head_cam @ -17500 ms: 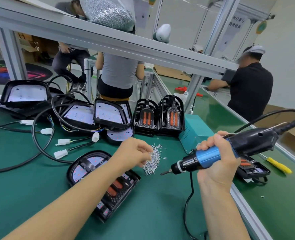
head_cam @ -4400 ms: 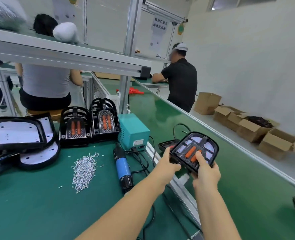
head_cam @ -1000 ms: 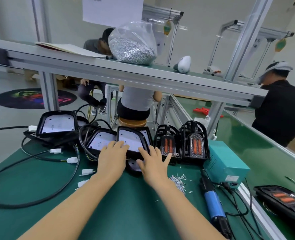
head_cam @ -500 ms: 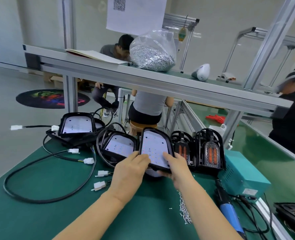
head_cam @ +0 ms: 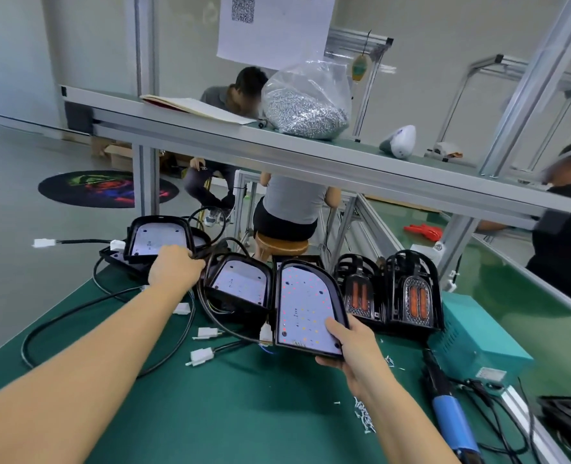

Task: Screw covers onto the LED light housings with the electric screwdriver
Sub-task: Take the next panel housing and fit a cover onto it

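Above the green counter [head_cam: 244, 413], my right hand [head_cam: 351, 343] pinches a rigid, seemingly light LED housing [head_cam: 307, 309] by its rim, clear of the fragile board, while my left hand [head_cam: 173, 269] grips another housing [head_cam: 157, 241].

We see a bright room with soft, even light that seems to come from above. Shadows are faint; a dark one lies under the shelf [head_cam: 311, 155] and small soft ones sit under the housings on the green table [head_cam: 210, 413]. The clear bag of screws [head_cam: 306, 102] shines with little white glints. The white board inside the housing [head_cam: 306, 313] in the right hand [head_cam: 351, 346] looks pale and a bit washed out. Straight bars bend near the edges, because the lens is wide. The corners look a little soft, and the far people's faces are blurry
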`<state>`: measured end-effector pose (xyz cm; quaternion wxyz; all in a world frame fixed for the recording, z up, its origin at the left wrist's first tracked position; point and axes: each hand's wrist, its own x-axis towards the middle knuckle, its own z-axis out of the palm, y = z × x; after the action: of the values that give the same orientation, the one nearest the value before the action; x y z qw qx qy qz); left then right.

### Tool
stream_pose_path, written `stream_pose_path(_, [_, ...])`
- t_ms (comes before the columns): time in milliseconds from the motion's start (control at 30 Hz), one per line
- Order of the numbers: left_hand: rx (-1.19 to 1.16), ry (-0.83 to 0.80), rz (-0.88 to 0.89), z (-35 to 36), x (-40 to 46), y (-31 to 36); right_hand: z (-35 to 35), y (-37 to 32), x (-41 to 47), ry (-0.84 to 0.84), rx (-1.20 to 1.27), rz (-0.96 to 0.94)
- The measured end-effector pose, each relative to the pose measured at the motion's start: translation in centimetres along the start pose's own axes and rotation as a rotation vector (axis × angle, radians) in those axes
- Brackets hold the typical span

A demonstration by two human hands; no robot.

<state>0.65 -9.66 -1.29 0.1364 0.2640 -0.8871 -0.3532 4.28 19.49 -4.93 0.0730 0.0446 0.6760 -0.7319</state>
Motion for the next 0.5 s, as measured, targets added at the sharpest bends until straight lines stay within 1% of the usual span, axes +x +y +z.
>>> stream_pose_path(100, [0.011, 0.019, 0.019, -0.1, 0.1, -0.2, 0.0, 0.1, -0.1, 0.001, -0.019, -0.005])
stream_pose_path(200, [-0.013, 0.098, 0.035, 0.3, 0.0, -0.6, -0.1, 0.2, -0.2, -0.003, -0.027, -0.005])
stream_pose_path(267, [0.013, 0.139, 0.034, 0.6, -0.3, -0.6, -0.1, 0.3, -0.3, -0.001, -0.028, -0.006])
stream_pose_path(367, [-0.061, 0.233, -0.023, 1.2, -0.9, -0.2, -0.2, 0.4, -0.4, 0.005, -0.016, -0.014])
stream_pose_path(400, [-0.105, 0.238, -0.046, 1.5, -1.1, -0.2, -0.2, 0.4, -0.5, 0.007, -0.014, -0.015])
stream_pose_path(433, [-0.128, 0.209, -0.068, 1.8, -1.2, -0.3, -0.2, 0.4, -0.5, 0.006, -0.014, -0.016])
stream_pose_path(500, [-0.140, 0.114, -0.119, 2.3, -1.2, -0.5, -0.4, 0.4, -0.6, -0.004, -0.018, -0.019])
